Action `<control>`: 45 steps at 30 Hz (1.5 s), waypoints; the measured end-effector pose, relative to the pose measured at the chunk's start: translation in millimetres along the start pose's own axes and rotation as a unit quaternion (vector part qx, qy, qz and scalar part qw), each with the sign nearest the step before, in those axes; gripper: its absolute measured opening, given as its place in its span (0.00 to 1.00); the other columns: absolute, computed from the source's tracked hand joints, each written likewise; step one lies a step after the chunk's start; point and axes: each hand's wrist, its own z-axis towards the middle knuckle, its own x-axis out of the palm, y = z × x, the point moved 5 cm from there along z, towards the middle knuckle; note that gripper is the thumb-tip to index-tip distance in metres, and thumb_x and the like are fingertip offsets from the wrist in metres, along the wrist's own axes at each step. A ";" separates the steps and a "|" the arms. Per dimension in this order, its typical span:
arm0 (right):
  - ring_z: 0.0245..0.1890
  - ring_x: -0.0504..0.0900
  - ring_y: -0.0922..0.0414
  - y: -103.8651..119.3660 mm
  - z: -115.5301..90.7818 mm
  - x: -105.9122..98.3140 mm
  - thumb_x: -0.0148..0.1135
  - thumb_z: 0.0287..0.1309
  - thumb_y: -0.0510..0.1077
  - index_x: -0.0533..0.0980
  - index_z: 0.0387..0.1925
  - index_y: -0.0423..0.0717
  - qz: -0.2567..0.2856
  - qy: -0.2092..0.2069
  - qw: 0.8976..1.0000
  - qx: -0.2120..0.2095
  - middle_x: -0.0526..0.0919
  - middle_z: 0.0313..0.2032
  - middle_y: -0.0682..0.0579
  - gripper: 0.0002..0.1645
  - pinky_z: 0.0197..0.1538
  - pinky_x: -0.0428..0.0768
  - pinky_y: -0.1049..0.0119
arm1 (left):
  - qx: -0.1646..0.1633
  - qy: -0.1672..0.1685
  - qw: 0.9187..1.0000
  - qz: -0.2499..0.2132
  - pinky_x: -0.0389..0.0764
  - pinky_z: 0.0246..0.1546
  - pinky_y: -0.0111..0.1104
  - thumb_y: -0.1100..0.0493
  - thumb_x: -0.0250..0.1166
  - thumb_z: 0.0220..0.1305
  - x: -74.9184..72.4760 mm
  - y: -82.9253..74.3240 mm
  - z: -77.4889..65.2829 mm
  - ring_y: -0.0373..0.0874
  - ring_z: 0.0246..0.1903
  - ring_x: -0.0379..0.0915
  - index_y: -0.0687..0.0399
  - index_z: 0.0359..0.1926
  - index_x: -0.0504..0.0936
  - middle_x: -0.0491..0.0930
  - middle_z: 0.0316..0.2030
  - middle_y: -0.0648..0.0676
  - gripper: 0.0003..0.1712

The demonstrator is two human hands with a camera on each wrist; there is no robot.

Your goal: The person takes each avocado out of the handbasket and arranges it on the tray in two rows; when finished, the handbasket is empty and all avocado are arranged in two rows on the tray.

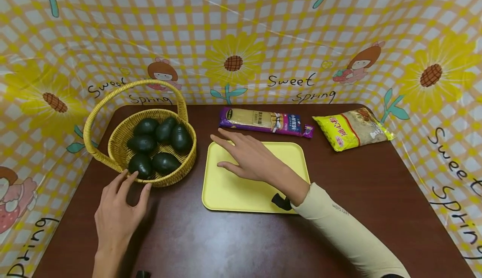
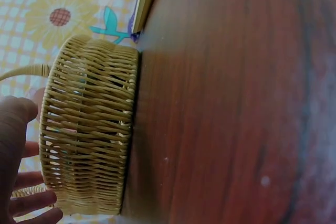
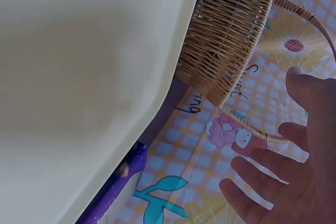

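A yellow wicker basket (image 1: 171, 180) with a tall arched handle stands at the left, holding several dark green avocados (image 1: 142, 143). My left hand (image 1: 119, 205) is at the basket's near rim, fingers spread, its fingertips overlapping the rim beside the nearest avocado. In the left wrist view the fingers lie along the woven side of the basket (image 2: 89, 129). My right hand (image 1: 250, 154) is above the yellow tray (image 1: 233, 196), fingers extended toward the basket and nothing in its grasp. The right wrist view has that hand (image 3: 283, 166) with fingers apart over the tray's far side.
Behind the tray lies a purple-edged pasta packet (image 1: 260, 120). A yellow and clear food bag (image 1: 352, 128) rests at the back right. A checkered sunflower cloth (image 1: 233, 19) rises around the back and sides of the dark brown table (image 1: 211, 244).
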 end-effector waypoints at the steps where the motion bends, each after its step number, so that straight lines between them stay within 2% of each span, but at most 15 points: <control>1: 0.76 0.71 0.43 0.5 3.0 1.2 0.60 0.79 0.63 0.60 0.85 0.52 0.002 0.000 1.000 -0.002 0.63 0.81 0.41 0.44 0.67 0.78 0.42 | -0.005 -0.001 1.000 0.000 0.81 0.29 0.66 0.50 0.77 0.65 0.2 0.8 0.4 0.70 0.55 0.80 0.59 0.61 0.88 0.83 0.63 0.66 0.28; 9: 0.76 0.72 0.43 6.3 26.6 7.6 0.60 0.79 0.63 0.61 0.85 0.53 0.030 0.001 0.999 -0.010 0.64 0.81 0.42 0.43 0.67 0.78 0.41 | -0.042 -0.003 0.999 -0.007 0.81 0.36 0.67 0.49 0.76 0.68 4.6 4.4 5.7 0.68 0.58 0.79 0.60 0.58 0.90 0.82 0.65 0.64 0.25; 15: 0.76 0.71 0.43 9.8 41.9 14.0 0.59 0.79 0.64 0.62 0.84 0.53 0.039 0.011 0.999 -0.013 0.65 0.81 0.43 0.42 0.68 0.79 0.42 | -0.056 -0.016 0.998 -0.006 0.82 0.35 0.66 0.49 0.74 0.70 4.9 6.4 3.8 0.66 0.56 0.81 0.58 0.58 0.91 0.84 0.64 0.60 0.22; 22: 0.75 0.73 0.44 12.8 57.4 18.8 0.59 0.80 0.63 0.64 0.83 0.51 0.023 0.014 0.999 -0.028 0.67 0.79 0.42 0.41 0.67 0.79 0.45 | -0.060 -0.023 0.998 -0.001 0.82 0.31 0.65 0.48 0.74 0.71 6.4 6.8 2.0 0.65 0.54 0.82 0.55 0.58 0.91 0.85 0.64 0.58 0.22; 30: 0.70 0.78 0.44 17.3 83.1 24.2 0.60 0.79 0.62 0.67 0.82 0.50 0.001 0.011 0.999 -0.045 0.72 0.76 0.41 0.39 0.58 0.84 0.50 | -0.063 -0.027 0.998 0.005 0.82 0.28 0.64 0.48 0.73 0.71 6.0 6.7 2.2 0.65 0.53 0.83 0.55 0.58 0.91 0.85 0.64 0.58 0.22; 37: 0.69 0.78 0.45 20.3 101.8 30.8 0.60 0.79 0.62 0.68 0.81 0.51 -0.013 0.027 0.998 -0.054 0.74 0.75 0.42 0.39 0.59 0.84 0.51 | -0.057 -0.037 0.998 0.011 0.81 0.23 0.63 0.47 0.74 0.70 5.8 7.6 1.6 0.64 0.52 0.83 0.54 0.57 0.91 0.85 0.63 0.56 0.22; 45: 0.70 0.78 0.46 16.6 123.8 41.4 0.61 0.78 0.63 0.65 0.82 0.53 -0.031 0.066 0.997 -0.033 0.72 0.76 0.44 0.41 0.63 0.82 0.50 | -0.054 -0.041 0.998 0.013 0.81 0.21 0.61 0.47 0.74 0.69 6.8 8.8 1.5 0.64 0.51 0.83 0.53 0.57 0.92 0.85 0.63 0.55 0.21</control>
